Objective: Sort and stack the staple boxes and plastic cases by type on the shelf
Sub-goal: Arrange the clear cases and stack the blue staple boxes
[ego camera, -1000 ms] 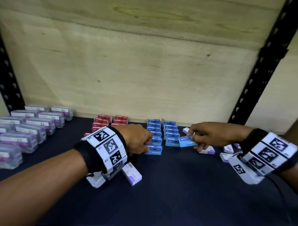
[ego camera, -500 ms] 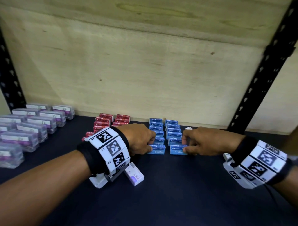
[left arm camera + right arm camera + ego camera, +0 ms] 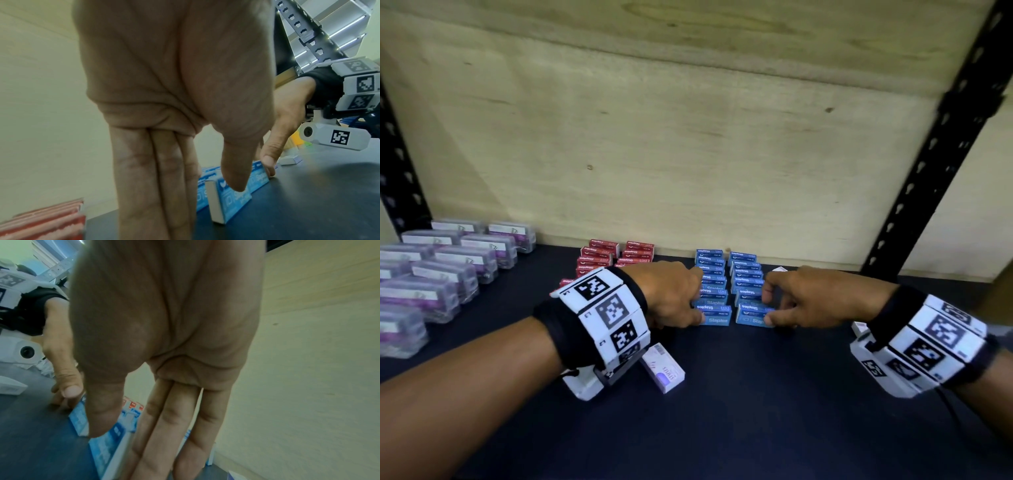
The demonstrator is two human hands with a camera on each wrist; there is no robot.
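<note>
Two rows of blue staple boxes stand side by side on the dark shelf [image 3: 722, 411]. My left hand [image 3: 697, 305] lies with straight fingers along the left flank of the left row [image 3: 714, 313]. Its thumb [image 3: 234, 175] touches the front blue box [image 3: 232, 204]. My right hand [image 3: 770, 306] mirrors it on the right flank of the right row [image 3: 751, 315], fingers [image 3: 174, 426] straight and thumb on the front box [image 3: 107, 449]. Red staple boxes [image 3: 602, 255] are stacked left of the blue ones. Clear plastic cases [image 3: 448, 270] with purple labels stand in rows at the far left.
A white and purple staple box [image 3: 664, 368] lies loose under my left wrist. More small white boxes [image 3: 859, 329] lie behind my right wrist, and one [image 3: 779, 269] behind the right blue row. The plywood back wall and a black slotted upright [image 3: 928, 164] bound the shelf.
A second ago my right hand held a blue box in the air; that box now stands at the front of the right row. Both hands have flattened against the rows' outer sides.
</note>
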